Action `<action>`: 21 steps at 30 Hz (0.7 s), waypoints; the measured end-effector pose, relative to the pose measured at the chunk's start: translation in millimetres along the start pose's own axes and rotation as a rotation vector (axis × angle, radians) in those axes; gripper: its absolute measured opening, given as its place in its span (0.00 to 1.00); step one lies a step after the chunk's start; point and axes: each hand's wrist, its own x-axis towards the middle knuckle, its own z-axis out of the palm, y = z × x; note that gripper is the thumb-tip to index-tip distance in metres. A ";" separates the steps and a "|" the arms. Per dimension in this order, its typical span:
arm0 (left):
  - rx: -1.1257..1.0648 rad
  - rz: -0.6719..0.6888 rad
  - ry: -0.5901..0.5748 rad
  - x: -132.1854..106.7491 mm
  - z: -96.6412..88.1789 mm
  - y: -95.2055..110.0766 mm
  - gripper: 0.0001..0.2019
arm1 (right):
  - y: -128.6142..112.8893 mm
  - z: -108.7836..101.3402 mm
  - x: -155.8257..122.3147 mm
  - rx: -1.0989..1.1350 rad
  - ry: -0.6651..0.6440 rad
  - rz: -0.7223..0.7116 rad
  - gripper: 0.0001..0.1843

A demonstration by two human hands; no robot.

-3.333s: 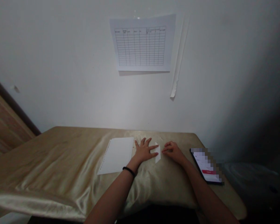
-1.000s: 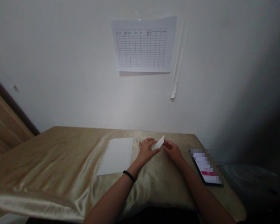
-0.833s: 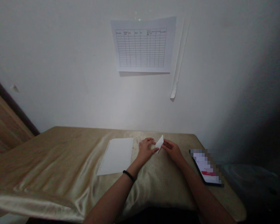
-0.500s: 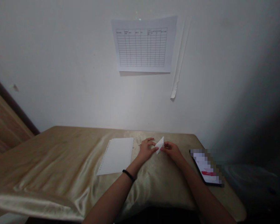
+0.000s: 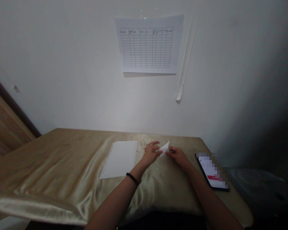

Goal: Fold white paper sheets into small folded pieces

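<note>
A small folded piece of white paper is held between my two hands, just above the cloth near the far side of the table. My left hand grips its left side, thumb in front and the other fingers partly spread. On the opposite side, my right hand pinches the paper between thumb and fingers. The paper has a pointed corner sticking up to the right. Left of my hands lies a stack of white loose-leaf paper with punched holes along its left edge.
A satiny beige cloth covers the table, which stands against a white wall. At the right edge lies a tablet with a lit, partly pixelated screen. A printed table sheet hangs on the wall. Wooden furniture stands at left.
The folded paper has shifted shape slightly: its upright point now opens out more, with a flap showing near my right fingers. Both hands stay in nearly the same place.
</note>
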 end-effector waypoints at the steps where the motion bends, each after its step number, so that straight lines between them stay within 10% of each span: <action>1: 0.002 0.002 -0.004 0.0 -0.5 -0.1 0.09 | 0.1 -0.8 0.1 -0.010 -0.016 0.000 0.21; 21: -0.020 0.049 -0.031 1.9 -6.8 1.2 0.03 | 1.6 -12.2 0.8 0.017 -0.130 -0.026 0.24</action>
